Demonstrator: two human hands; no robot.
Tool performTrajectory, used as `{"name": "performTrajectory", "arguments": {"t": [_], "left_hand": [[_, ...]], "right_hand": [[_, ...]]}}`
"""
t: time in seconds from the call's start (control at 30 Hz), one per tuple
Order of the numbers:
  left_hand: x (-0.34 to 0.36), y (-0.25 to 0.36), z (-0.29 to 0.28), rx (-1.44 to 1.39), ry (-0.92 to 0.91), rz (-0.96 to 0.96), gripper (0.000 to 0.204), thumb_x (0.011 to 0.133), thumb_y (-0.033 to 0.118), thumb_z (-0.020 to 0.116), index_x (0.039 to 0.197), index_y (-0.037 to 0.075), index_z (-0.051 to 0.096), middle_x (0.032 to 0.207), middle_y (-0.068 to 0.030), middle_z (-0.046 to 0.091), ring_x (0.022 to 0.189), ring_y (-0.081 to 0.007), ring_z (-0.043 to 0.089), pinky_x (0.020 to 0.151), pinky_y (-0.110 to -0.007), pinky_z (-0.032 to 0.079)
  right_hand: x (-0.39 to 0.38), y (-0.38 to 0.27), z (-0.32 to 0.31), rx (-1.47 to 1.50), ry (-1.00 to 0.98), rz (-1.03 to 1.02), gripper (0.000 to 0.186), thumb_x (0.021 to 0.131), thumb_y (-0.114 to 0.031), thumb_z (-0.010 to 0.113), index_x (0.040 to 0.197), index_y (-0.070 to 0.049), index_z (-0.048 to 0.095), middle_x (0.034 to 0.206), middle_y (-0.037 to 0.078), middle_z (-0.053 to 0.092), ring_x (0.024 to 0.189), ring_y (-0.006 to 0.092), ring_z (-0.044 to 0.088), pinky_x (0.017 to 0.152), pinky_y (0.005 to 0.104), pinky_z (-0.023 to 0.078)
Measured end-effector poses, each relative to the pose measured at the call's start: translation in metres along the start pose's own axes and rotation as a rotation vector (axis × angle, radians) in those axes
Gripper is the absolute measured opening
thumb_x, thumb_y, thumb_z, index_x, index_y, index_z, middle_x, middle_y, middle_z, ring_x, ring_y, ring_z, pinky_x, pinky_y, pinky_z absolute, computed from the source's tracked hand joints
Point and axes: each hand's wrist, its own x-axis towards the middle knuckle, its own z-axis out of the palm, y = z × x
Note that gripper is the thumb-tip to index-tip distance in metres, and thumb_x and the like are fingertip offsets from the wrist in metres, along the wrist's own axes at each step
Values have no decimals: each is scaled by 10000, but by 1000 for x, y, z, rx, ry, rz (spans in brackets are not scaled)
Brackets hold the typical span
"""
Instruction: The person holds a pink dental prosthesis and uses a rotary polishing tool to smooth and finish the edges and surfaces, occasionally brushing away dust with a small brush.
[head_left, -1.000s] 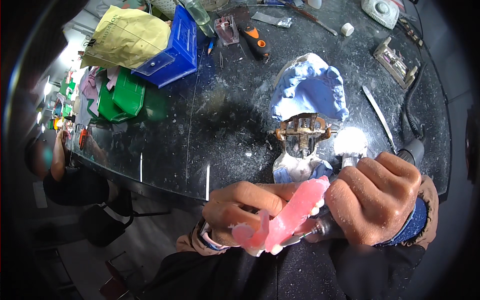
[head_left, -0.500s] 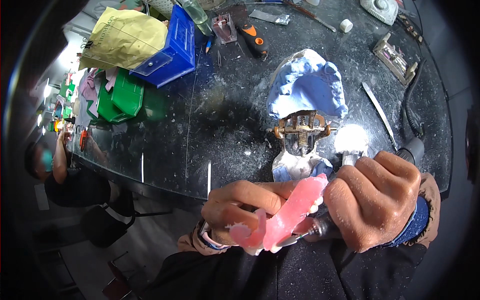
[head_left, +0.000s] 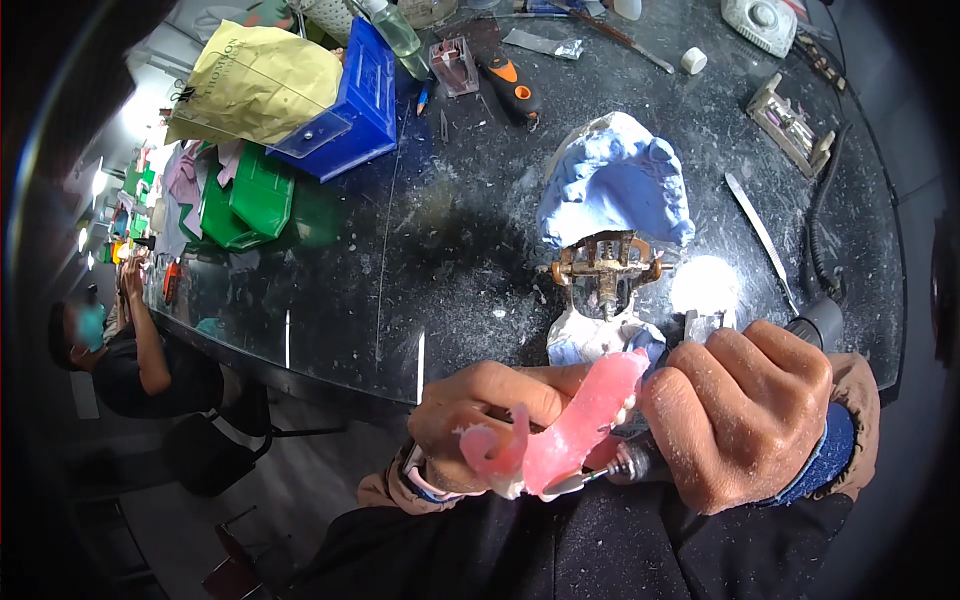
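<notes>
My left hand (head_left: 490,415) is closed on a pink denture (head_left: 585,415) with white teeth along its edge, held over my lap in front of the bench. My right hand (head_left: 740,415) wraps round a dental handpiece (head_left: 632,463), whose body is mostly hidden by the fingers. A bur in its tip touches or nearly touches the lower end of the denture; contact is hard to make out. Beyond my hands, a metal articulator (head_left: 608,275) lies opened out on the bench, carrying a blue and white dental cast (head_left: 625,190). Pale dust speckles my right hand.
On the black bench (head_left: 340,270) lie a metal spatula (head_left: 760,230), an orange-black handle (head_left: 513,88) and a handpiece rest (head_left: 790,125). A blue drawer box (head_left: 350,110) with a yellow paper bag (head_left: 262,80) and green boxes (head_left: 262,195) stand left. A masked co-worker (head_left: 150,350) sits far left.
The denture and handpiece have shifted only slightly, the denture turned a little. The view has moved slightly. The co-worker's arm and head have changed position.
</notes>
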Motion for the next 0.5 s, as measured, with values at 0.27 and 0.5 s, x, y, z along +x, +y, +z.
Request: {"name": "performTrajectory", "arguments": {"t": [0.27,0.5], "left_hand": [[2,3,2,-256,54,-240,271,780,83,673,928,-7,465,973,-205,576,845,-264,617,798,-377,498],[2,7,5,-274,74,-328,298,796,160,684,906,5,454,1000,-193,566,891,-203,589,806,-351,474]], "right_hand": [[11,28,-17,203,-72,20,710,405,-755,647,545,-117,368,450,-26,337,340,120,384,346,265,245],[9,35,0,414,-196,-32,665,471,-707,676,565,-88,453,452,-4,388,352,160,444,349,274,316]]}}
